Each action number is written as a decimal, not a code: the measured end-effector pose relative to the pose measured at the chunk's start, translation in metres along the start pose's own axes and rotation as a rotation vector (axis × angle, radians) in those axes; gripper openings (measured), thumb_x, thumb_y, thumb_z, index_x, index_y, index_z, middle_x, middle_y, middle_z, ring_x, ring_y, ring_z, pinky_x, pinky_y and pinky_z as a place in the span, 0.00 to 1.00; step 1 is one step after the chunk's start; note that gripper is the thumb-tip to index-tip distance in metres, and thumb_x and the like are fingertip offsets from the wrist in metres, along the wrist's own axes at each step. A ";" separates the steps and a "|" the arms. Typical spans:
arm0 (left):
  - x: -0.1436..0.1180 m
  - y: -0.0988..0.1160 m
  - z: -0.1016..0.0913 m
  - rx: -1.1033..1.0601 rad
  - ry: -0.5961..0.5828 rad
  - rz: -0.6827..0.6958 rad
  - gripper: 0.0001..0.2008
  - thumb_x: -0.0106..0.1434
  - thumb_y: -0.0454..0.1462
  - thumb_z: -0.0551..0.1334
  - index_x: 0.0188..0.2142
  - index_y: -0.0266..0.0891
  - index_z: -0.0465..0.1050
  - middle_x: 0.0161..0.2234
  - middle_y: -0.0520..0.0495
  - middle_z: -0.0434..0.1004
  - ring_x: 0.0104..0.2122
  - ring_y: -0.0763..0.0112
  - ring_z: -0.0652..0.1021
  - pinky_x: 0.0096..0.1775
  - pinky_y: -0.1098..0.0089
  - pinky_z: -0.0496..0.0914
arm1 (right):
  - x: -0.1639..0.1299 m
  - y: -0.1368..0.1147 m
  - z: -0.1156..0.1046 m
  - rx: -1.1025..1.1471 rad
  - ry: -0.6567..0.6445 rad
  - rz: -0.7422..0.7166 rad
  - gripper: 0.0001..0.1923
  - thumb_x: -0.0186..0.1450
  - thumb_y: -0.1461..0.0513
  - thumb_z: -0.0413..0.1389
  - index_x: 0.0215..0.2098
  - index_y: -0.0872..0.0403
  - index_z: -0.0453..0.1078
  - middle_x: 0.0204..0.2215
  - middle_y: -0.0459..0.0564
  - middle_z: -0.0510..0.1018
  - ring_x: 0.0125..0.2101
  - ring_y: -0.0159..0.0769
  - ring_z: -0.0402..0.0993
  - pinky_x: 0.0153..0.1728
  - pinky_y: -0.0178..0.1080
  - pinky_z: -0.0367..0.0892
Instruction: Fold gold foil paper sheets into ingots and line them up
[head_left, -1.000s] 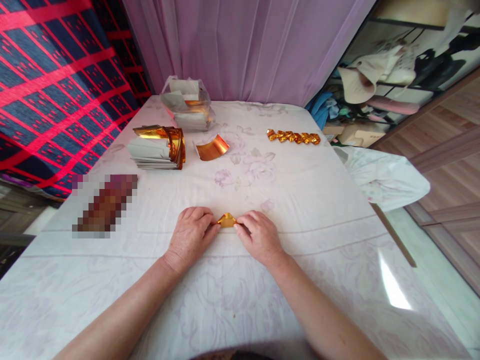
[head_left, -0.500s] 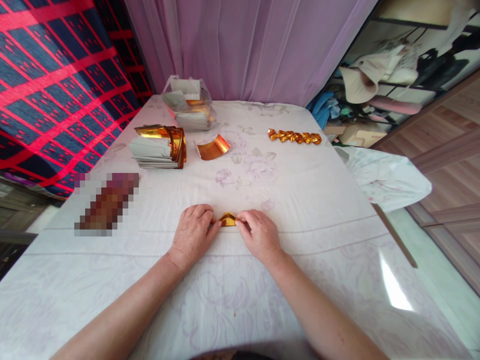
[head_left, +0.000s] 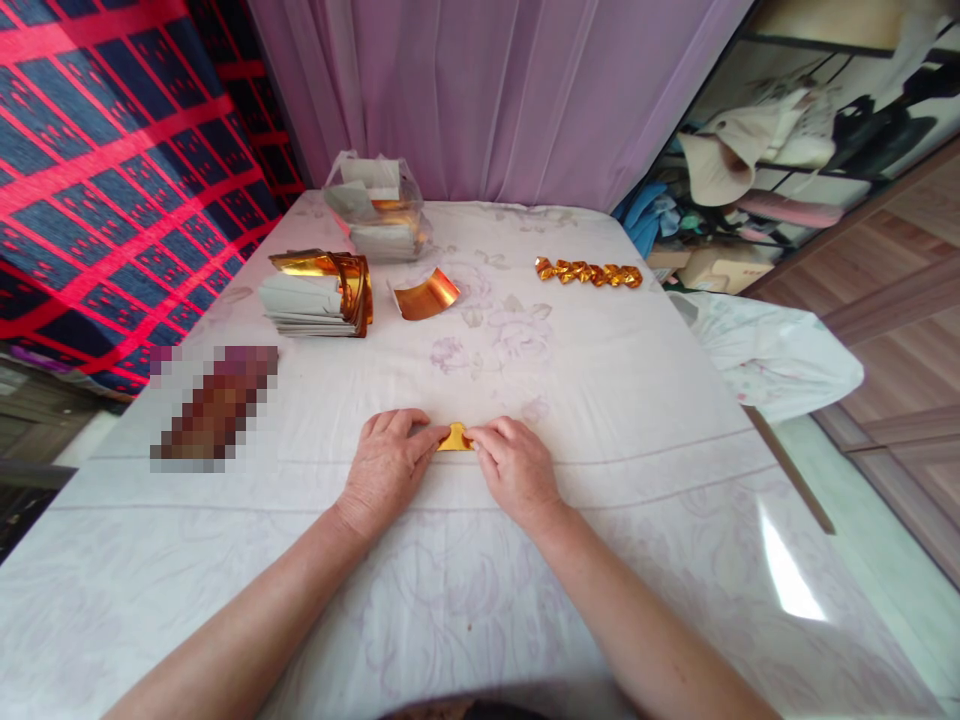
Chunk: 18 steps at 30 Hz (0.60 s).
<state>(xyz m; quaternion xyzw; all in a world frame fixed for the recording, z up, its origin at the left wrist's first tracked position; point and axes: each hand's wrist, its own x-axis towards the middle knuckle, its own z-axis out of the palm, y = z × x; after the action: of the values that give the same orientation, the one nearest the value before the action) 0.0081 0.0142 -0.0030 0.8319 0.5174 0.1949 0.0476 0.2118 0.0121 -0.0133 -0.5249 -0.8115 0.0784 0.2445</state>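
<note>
A small folded piece of gold foil paper (head_left: 457,438) lies on the tablecloth close in front of me. My left hand (head_left: 388,462) pinches its left end between thumb and fingers. On the other end, my right hand (head_left: 516,462) is closed the same way, and the fingertips cover both ends of the piece. Farther off, a single curved sheet of gold foil paper (head_left: 426,296) rests alone. Left of it stands a thick stack of foil paper sheets (head_left: 315,297), with pale backs and gold faces. A row of folded gold foil pieces (head_left: 589,272) sits at the back right.
A clear plastic bag (head_left: 375,208) with more paper sheets stands at the far edge. A pixelated reddish-brown patch (head_left: 217,405) covers something at the left. The table has a pale floral tablecloth (head_left: 480,610). Beyond the right edge are a white bag (head_left: 787,355) and crowded shelves.
Both hands' fingertips have shifted slightly inward and over the gold foil piece. Its peaked top now looks lower and narrower, with less of it showing. Everything else stays in place.
</note>
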 end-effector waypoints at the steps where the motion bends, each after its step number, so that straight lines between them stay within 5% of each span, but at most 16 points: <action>1: 0.000 0.000 0.000 0.009 -0.002 0.003 0.13 0.70 0.38 0.56 0.49 0.49 0.77 0.44 0.44 0.75 0.42 0.58 0.73 0.44 0.56 0.67 | 0.000 0.000 0.000 0.003 0.002 -0.001 0.12 0.69 0.66 0.52 0.43 0.50 0.76 0.33 0.49 0.76 0.35 0.37 0.71 0.37 0.38 0.64; 18: 0.002 -0.002 0.003 -0.040 -0.009 -0.030 0.12 0.69 0.40 0.58 0.48 0.49 0.78 0.44 0.45 0.75 0.44 0.58 0.73 0.48 0.55 0.66 | 0.008 0.005 -0.003 0.071 0.048 0.072 0.08 0.68 0.66 0.51 0.40 0.52 0.72 0.36 0.49 0.77 0.38 0.36 0.74 0.39 0.36 0.65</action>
<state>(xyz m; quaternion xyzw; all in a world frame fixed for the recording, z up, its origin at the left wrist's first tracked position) 0.0084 0.0174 -0.0055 0.8237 0.5258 0.2007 0.0692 0.2144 0.0213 -0.0104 -0.5465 -0.7828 0.1033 0.2792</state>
